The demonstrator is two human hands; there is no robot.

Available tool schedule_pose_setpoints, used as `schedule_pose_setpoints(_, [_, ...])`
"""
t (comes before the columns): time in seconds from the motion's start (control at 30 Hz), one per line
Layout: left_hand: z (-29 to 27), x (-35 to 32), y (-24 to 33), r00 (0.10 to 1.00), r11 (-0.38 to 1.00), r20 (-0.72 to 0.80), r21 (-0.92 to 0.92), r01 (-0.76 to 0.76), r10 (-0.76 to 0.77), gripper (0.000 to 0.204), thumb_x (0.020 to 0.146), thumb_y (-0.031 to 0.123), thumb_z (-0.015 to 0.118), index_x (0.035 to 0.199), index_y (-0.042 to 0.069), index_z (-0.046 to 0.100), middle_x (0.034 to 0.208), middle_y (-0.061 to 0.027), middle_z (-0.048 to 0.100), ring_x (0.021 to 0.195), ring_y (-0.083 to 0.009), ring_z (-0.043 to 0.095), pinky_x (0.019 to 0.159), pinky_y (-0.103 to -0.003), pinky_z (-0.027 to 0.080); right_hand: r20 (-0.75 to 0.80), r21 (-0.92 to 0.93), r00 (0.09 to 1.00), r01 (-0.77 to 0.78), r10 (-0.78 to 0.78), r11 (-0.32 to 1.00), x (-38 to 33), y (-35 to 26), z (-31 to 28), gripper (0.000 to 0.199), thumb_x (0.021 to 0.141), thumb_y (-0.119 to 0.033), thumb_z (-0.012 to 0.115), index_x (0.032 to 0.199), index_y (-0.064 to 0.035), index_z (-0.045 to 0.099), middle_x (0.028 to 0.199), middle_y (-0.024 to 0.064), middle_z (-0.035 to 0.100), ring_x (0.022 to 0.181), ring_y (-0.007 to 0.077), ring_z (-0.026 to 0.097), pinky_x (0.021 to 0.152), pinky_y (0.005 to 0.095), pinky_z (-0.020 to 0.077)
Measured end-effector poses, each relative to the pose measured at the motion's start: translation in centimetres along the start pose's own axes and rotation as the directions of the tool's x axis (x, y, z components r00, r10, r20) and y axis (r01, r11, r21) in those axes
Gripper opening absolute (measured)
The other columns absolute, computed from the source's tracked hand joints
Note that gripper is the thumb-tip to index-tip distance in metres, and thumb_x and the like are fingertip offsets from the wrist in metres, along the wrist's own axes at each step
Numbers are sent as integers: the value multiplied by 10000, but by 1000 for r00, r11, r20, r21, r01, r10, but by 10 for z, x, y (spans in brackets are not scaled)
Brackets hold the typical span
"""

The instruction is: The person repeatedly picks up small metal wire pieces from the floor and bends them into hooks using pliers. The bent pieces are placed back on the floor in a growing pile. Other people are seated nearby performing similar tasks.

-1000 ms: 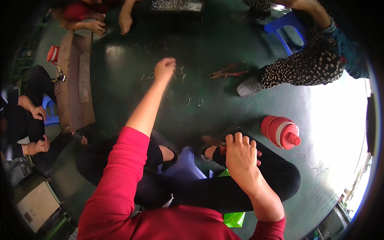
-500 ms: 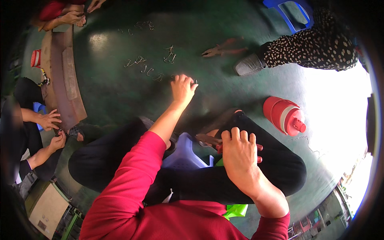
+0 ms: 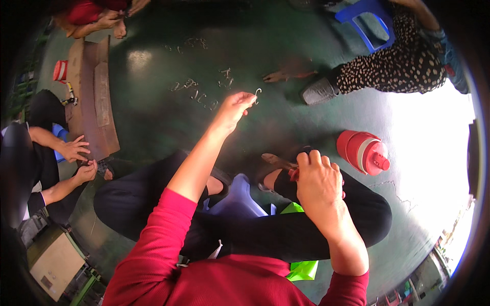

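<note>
My left hand [image 3: 236, 108] is raised over the floor, its thumb and fingertips pinching a small curved metal hook [image 3: 259, 92]. Wrapped round a pair of pliers [image 3: 276, 161] with red handles, my right hand [image 3: 320, 179] is held above my right leg. The jaws of the pliers point left and away from me; my fingers cover most of the handles. Beyond my left hand, several similar metal hooks [image 3: 225, 78] lie scattered in small groups on the dark green floor [image 3: 168, 120].
A blue plastic stool [image 3: 236, 198] is between my legs. To the right stands a red jug [image 3: 360, 152]. Another pair of pliers [image 3: 278, 76] lies by a co-worker's shoe [image 3: 320, 92]. At left, co-workers' hands [image 3: 75, 149] are near a long brown board [image 3: 92, 102].
My left hand has come up and turned, bringing the pinched hook into plain sight. My right hand has shifted slightly to the right with the pliers. The whole view has tilted a little.
</note>
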State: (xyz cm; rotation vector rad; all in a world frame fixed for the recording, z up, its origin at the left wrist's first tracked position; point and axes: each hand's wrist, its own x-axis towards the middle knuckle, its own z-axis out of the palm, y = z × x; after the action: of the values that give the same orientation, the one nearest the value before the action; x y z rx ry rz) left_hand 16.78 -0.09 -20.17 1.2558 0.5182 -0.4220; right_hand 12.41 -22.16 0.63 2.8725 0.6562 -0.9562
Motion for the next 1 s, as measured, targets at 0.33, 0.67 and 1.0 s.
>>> schedule_pose_setpoints(0.33, [-5,-117,132,965,885,151,-448,-128,216,134,949,133,613,1062,60,619,958,-24,594,813,-69,513,650,-212,421,-190,548,982,124,-21,827,-3,-17,-56,257,852,-174,693,1040,-17,616,921,133,662,868,287,662,754,385,500])
schedule_pose_setpoints(0.67, [-5,-197,138,873,845,-133,-219,-488,470,125,955,104,591,1051,26,606,966,-71,646,848,-134,614,692,-257,483,174,941,902,-34,-396,337,-8,-59,-54,355,928,-319,603,1120,-22,578,616,-2,588,462,81,491,386,276,362])
schedule_pose_setpoints(1.0, [-5,-200,120,727,704,-183,-180,-687,662,105,964,105,575,1037,34,600,985,-91,653,888,-172,644,744,-290,508,227,974,867,-201,-443,105,-9,-69,-44,376,931,-286,620,1154,11,563,761,53,654,539,100,558,582,281,476])
